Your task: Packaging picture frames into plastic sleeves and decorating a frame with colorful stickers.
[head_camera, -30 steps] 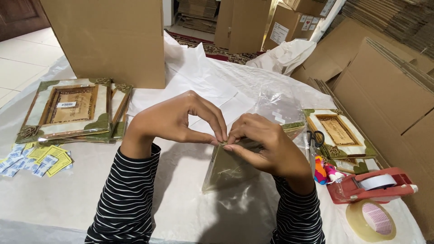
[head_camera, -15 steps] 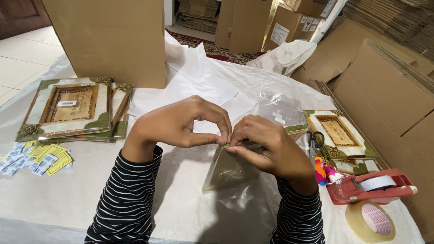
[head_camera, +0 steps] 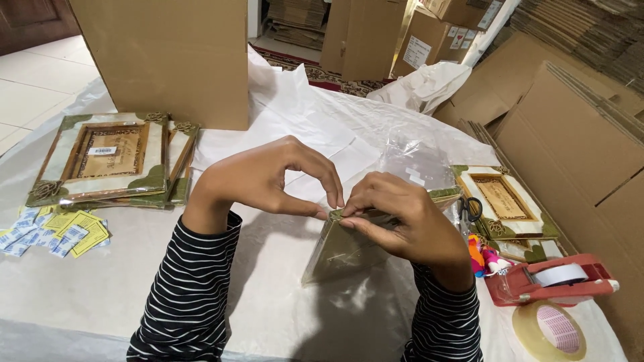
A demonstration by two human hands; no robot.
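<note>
I note left hand (head_camera: pixel 268 181) and right hand (head_camera: pixel 402 221), fingers pinching top corner of bagged frame (head_camera: pixel 349 248); frame stood tilted on counter (head_camera: pixel 282 315), edge up for access. Tape dispenser (head_camera: pixel 550 280) near right.

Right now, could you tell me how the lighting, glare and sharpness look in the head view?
In the head view, the light is even and soft; both hands, left hand and right hand, are sharp, casting a faint shadow on the white table cover. The clear plastic bag and the stacked frames show mild glare. Edges bend slightly from the wide lens.
</note>
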